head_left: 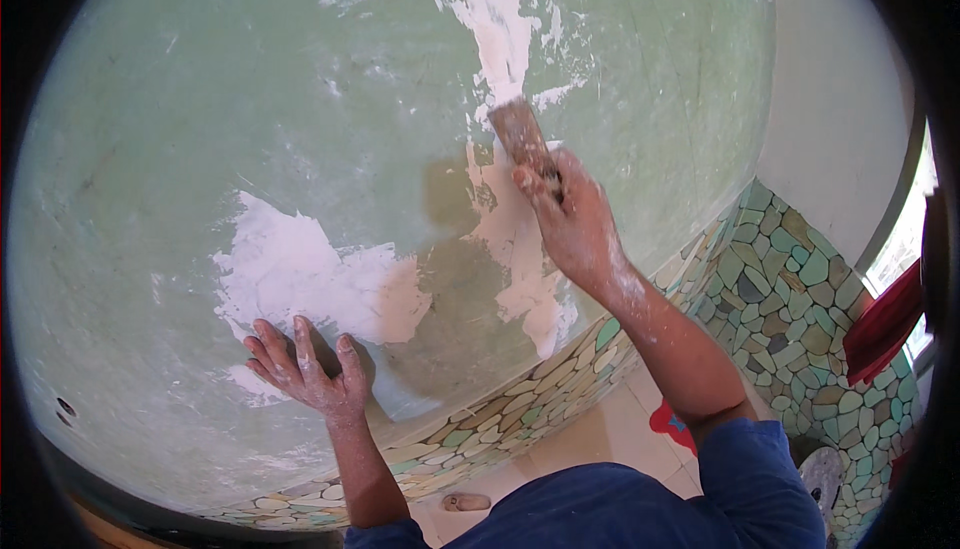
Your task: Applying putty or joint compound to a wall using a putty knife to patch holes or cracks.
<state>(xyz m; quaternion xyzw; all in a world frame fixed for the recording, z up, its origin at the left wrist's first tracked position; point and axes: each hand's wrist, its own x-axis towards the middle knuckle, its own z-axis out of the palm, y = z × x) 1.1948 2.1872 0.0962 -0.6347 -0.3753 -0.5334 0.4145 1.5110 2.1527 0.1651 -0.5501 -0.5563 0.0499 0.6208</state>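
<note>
Blue shirt (590, 509) below, right hand (580, 221) holds scraper (521, 137), its edge clear leftward.

Single head-worn fisheye view, near, forward and downward over both hands (318, 384) (578, 219) and green wall (250, 99).

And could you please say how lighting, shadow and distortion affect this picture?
Head view: fisheye bends the multicoloured stone mosaic band and blackens the corners; shadow darkens the green painted wall between the bare left hand and bare right hand; glare washes out the bright opening at far right.
</note>
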